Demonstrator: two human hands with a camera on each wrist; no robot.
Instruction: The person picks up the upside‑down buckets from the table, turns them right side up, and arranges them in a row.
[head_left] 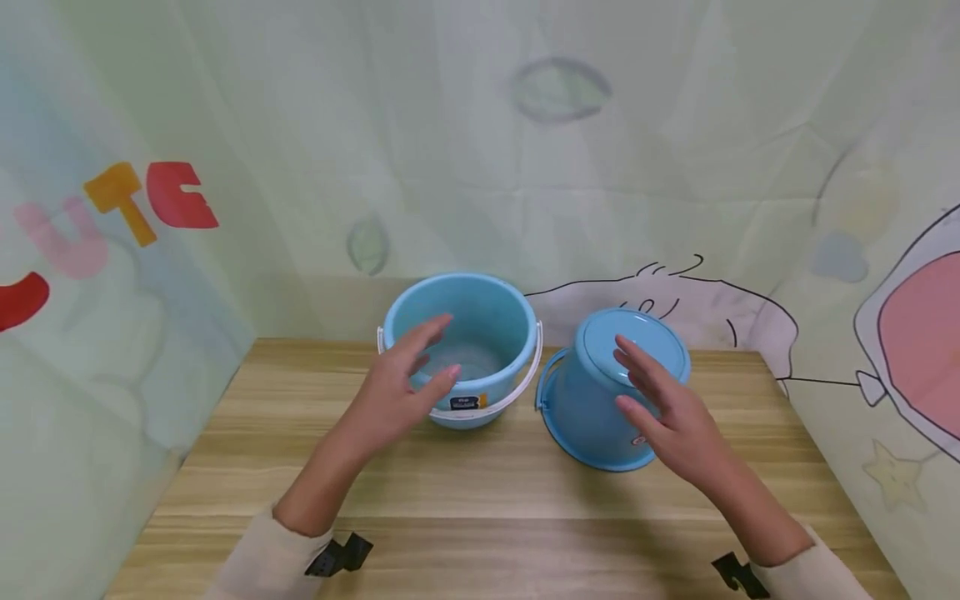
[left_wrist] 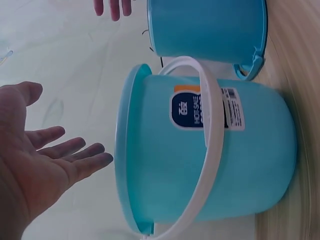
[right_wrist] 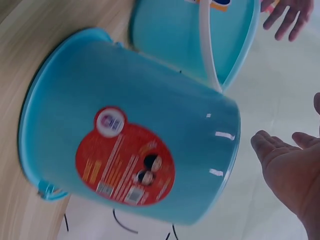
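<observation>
A light blue bucket with a white handle stands upright at the back of the table, its mouth up and a dark label on its side. To its right a darker blue bucket sits upside down, base up, with a blue handle at its left and a red sticker on its side. My left hand hovers over the near left rim of the upright bucket, fingers spread and holding nothing. Over the upturned bucket's base hovers my right hand, fingers extended, also holding nothing.
The wooden table stretches in front of both buckets. A pale printed curtain hangs right behind and at both sides, with colourful letters on the left. Black bits of tape show at the sleeves' cuffs.
</observation>
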